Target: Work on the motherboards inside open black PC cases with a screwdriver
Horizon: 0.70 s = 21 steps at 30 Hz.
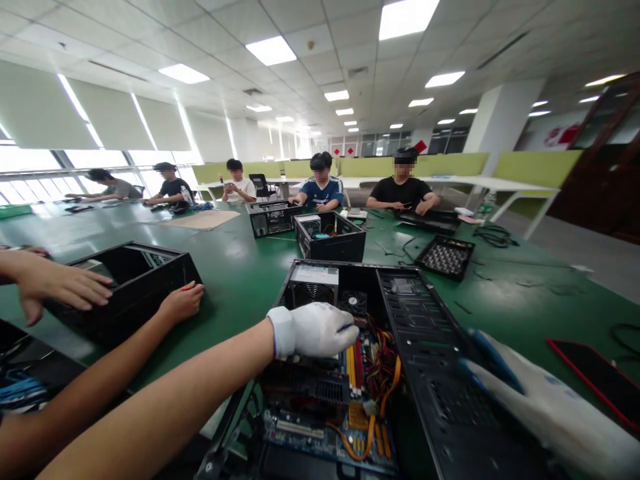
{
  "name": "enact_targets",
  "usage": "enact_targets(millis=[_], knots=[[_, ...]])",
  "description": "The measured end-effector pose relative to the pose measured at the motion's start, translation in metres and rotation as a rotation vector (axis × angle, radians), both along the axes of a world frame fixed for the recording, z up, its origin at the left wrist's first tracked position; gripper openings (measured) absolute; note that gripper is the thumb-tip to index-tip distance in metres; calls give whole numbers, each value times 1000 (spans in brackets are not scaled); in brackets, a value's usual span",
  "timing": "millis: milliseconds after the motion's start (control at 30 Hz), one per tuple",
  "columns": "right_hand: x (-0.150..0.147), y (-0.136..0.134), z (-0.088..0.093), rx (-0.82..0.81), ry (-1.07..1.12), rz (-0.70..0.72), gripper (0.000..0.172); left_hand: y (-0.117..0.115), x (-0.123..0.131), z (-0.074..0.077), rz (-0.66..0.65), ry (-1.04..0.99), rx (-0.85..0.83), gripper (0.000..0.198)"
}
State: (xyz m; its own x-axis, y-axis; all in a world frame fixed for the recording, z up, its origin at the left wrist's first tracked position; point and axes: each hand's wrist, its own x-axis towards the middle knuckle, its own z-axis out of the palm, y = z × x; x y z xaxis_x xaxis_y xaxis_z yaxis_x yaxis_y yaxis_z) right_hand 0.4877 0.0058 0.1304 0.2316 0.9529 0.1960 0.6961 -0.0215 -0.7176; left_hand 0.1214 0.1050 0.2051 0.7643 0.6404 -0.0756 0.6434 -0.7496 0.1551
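Observation:
An open black computer case (425, 347) lies in front of me with its insides showing. My left hand (323, 330), in a white glove, reaches over the motherboard (300, 427). Its fingers are pinched together near the cooling fan (354, 303) and the bundled wires (383, 360); anything between them is hidden. At the case's upper left is the power supply (313, 283). Yellow and red memory slots (355, 367) run below my left fingers. My right hand (530, 393), also gloved and slightly blurred, is beside the case's right side, thumb and fingers apart, with nothing visible in it.
At left, a co-worker's hands (183, 303) are at another black case (125, 287), one with an orange-handled tool. Two more cases (330, 237) stand beyond mine. A black panel (445, 257), cables (495, 235) and a red-edged black object (597, 377) lie on the green table (240, 273).

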Motion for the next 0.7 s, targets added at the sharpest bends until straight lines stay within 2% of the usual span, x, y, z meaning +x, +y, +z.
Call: enact_targets(millis=[133,267,333,400,500,567,633,700], knots=[[-2,-5,-12,-122,10,9,76,-39,-22,16,-31,-71,54,30],[-6,3,-14,-99,81,30,70,-86,-55,25,22,-168,43,18],[-15,7,-11,-95,89,55,66,-105,-72,17,34,-230,57,17],[-34,10,-5,-95,85,95,65,-117,-86,-2,18,-285,98,17],[-76,20,8,-77,79,177,66,-128,-106,-35,106,-338,111,20],[-109,30,17,-62,87,269,64,-131,-122,-46,225,-377,91,22],[-143,44,23,-44,102,359,59,-125,-143,-44,309,-414,84,27],[-177,59,27,-7,121,421,54,-103,-171,-32,342,-438,95,32]])
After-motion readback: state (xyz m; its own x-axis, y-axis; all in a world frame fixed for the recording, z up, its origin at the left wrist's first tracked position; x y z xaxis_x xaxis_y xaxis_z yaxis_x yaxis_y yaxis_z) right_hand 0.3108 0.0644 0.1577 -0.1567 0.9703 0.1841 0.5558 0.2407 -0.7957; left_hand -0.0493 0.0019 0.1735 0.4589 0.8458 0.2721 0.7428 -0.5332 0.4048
